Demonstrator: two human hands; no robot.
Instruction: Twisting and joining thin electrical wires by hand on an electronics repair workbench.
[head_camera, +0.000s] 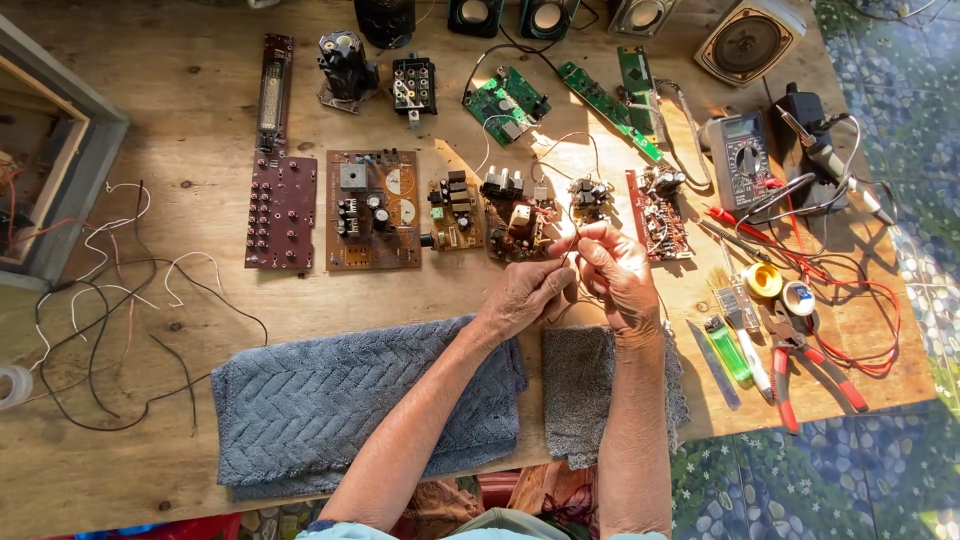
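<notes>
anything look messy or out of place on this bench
Mostly tidy: the circuit boards lie in neat rows. The odd spot is the left side, where loose black and white wires sprawl in a tangle. The grey towel overhangs the table's near edge.

thin pale wire (566, 243), pinched taut between both hands' fingertips, above wooden table

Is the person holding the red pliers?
No, the red pliers lie on the table to the right, while both hands pinch a thin wire.
</notes>
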